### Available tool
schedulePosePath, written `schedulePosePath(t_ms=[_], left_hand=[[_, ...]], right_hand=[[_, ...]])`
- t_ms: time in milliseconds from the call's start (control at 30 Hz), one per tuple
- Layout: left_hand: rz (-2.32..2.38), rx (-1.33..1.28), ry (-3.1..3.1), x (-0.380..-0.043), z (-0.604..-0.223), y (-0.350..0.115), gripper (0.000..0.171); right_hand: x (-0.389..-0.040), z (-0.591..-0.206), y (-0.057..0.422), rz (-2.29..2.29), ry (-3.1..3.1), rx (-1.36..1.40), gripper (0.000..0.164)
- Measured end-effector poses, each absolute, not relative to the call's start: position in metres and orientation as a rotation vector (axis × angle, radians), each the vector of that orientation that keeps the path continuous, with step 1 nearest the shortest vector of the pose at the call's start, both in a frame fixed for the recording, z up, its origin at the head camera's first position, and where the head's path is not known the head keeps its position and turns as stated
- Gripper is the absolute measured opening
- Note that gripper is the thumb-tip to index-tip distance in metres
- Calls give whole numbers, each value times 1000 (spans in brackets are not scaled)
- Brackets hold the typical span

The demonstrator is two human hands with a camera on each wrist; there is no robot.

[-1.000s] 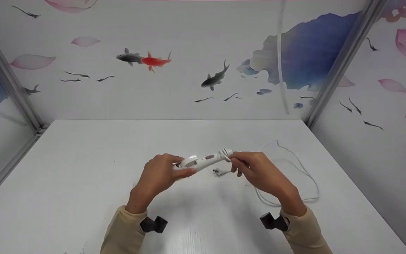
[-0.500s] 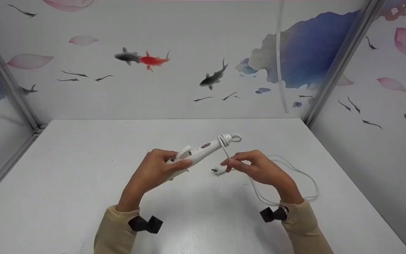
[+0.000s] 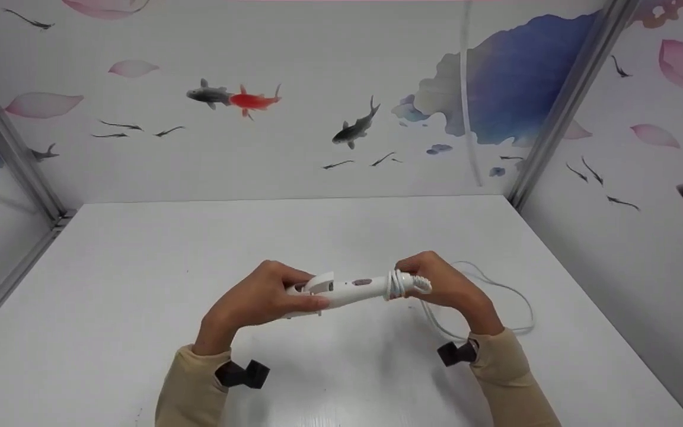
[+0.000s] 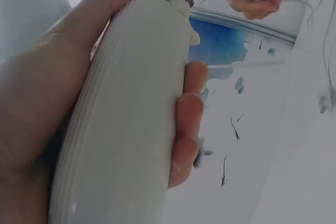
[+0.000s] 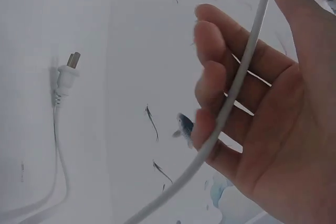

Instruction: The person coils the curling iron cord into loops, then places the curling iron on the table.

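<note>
My left hand (image 3: 264, 296) grips a white hair curling iron (image 3: 356, 293) by its thick, ridged end, thumb along the near side. In the left wrist view the broad white body (image 4: 126, 108) fills the palm, with fingers wrapped round its far side. Several turns of the white power cord (image 3: 396, 284) circle the handle's right end. My right hand (image 3: 445, 286) is just behind that end, partly hidden by it. In the right wrist view this hand holds the cord (image 5: 239, 85), which crosses its curled fingers.
A loose loop of cord (image 3: 529, 296) lies on the white table (image 3: 140, 267) at the right. The two-pin plug (image 5: 67, 77) shows in the right wrist view. Patterned panels (image 3: 294, 148) close off the back and sides.
The right hand drew the cord down in front of the handle, then passed behind its end. The iron tilted up and has levelled again; the cord end sits farther right and lower.
</note>
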State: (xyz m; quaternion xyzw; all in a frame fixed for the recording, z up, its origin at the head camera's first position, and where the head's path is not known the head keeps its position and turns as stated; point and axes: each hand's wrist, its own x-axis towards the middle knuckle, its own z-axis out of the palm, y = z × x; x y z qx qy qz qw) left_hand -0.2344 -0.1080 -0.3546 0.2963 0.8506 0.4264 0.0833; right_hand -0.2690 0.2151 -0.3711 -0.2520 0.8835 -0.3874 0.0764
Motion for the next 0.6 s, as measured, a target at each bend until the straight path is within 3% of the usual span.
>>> schedulePosePath(t_ms=[100,267,600], left_hand=[[1181,886,2542,-234,-357,-105,24],[1037,825,2639,-232,-361,-99,25],[1030,649,2854,-230,-363,-86,37]], right_hand=[[-269,-369,215,-1125,2726,-755,5],[-266,-365,211,-1150,2808,-705,16],[-238,-346,190,-1164,3050,-750,17]])
